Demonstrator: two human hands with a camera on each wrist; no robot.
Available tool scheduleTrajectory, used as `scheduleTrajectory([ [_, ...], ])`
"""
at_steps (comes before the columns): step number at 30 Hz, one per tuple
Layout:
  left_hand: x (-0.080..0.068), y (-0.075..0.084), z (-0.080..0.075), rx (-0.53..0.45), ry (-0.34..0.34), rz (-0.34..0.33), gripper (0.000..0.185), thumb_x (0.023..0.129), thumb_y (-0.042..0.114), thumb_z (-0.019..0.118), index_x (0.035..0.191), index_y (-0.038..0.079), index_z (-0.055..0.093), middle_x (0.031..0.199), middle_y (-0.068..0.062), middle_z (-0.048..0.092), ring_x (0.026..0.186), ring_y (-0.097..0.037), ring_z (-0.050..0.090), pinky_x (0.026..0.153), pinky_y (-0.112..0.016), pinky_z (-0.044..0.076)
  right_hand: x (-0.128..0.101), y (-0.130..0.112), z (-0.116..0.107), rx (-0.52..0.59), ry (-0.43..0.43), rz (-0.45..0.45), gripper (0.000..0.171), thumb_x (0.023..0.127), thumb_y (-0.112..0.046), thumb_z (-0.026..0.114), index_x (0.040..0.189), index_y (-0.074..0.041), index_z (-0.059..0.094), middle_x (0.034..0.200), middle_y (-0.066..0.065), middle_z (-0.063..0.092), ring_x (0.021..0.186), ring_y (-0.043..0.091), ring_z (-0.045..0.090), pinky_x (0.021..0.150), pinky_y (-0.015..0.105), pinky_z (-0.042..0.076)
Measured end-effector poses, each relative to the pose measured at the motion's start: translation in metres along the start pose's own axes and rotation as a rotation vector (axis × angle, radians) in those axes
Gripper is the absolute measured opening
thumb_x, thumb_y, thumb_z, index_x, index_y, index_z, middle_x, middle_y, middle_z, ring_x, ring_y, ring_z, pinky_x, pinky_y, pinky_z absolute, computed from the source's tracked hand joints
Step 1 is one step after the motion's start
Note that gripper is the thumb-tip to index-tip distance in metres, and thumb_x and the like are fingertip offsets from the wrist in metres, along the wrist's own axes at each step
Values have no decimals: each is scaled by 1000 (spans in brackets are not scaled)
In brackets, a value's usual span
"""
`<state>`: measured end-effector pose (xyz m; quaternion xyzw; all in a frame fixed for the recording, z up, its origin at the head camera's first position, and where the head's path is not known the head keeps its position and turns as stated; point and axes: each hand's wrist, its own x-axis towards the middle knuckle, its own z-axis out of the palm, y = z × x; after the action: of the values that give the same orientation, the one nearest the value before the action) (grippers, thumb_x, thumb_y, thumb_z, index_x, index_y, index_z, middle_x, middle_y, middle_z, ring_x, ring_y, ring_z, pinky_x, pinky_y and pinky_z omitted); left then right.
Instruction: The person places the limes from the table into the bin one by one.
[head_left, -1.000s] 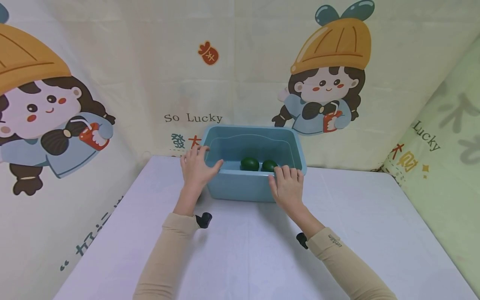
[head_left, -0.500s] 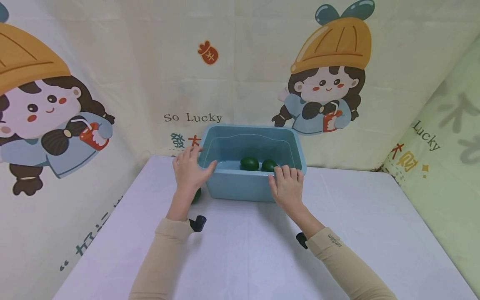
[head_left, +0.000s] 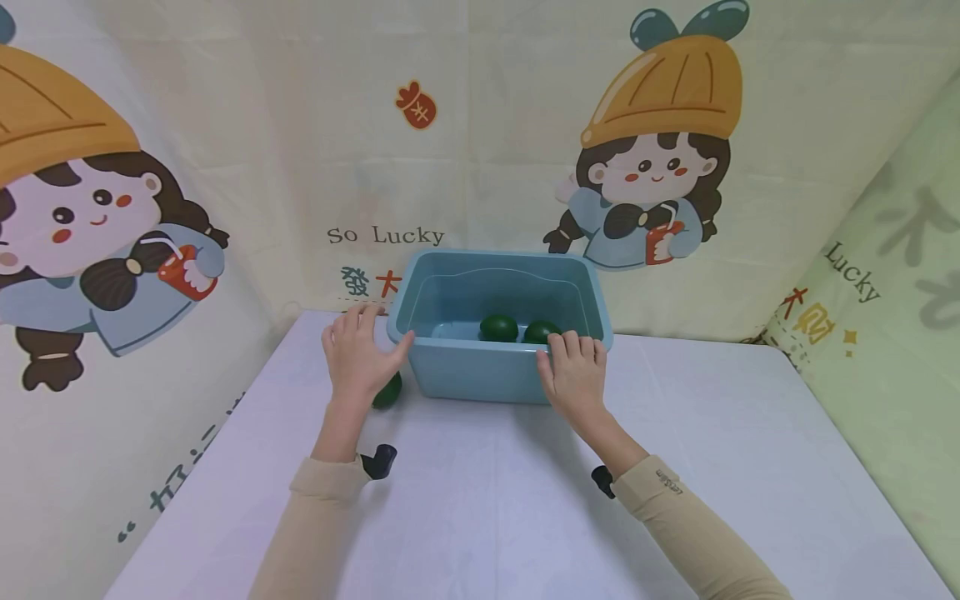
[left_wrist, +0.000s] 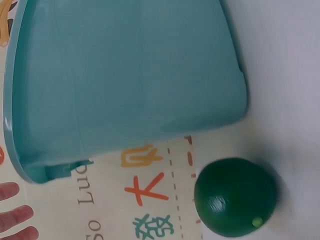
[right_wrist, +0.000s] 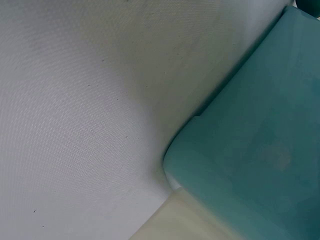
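A blue plastic tub (head_left: 480, 375) stands at the back of the white table, with two green limes (head_left: 498, 327) (head_left: 541, 332) lying inside it. My right hand (head_left: 576, 371) lies flat against the tub's front wall, fingertips up at the rim. My left hand (head_left: 358, 357) hovers spread just left of the tub, its thumb close to the tub's front left corner. A third green lime (head_left: 388, 391) sits on the table under that hand. The left wrist view shows this lime (left_wrist: 235, 196) beside the tub's wall (left_wrist: 125, 80), with my fingertips (left_wrist: 15, 216) at the edge.
The white table (head_left: 487, 517) is boxed in by cartoon-printed cloth (head_left: 262, 167) at the back and on both sides. The right wrist view shows the tub's corner (right_wrist: 250, 155) and bare tabletop (right_wrist: 75, 110). Black wrist camera mounts (head_left: 377, 461) sit at both sleeves.
My left hand has drawn away leftward from the tub's front left rim, uncovering the lime on the table. The right hand and tub have stayed put.
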<state>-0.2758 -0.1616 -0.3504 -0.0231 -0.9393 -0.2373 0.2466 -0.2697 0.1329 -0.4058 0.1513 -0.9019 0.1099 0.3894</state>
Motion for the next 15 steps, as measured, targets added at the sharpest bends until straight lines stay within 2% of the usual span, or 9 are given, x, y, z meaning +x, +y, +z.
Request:
scheduleTrajectory([
  [7,-8,-12,-4,39,-13,-27,61,79,47,59,124,9,48,128,-15,43,115,-37,36,98,-55,17,0,0,0,0,1,0,51,98,-41,16,101,-4,50,92,12,44,85,32,40,81,47,28],
  [15,-16,-21,-4,48,20,-12,59,79,45,59,122,6,50,125,-18,45,112,-37,38,96,-55,19,0,1,2,1,21,-7,51,98,-42,16,100,-4,50,91,12,44,84,31,39,80,47,28],
])
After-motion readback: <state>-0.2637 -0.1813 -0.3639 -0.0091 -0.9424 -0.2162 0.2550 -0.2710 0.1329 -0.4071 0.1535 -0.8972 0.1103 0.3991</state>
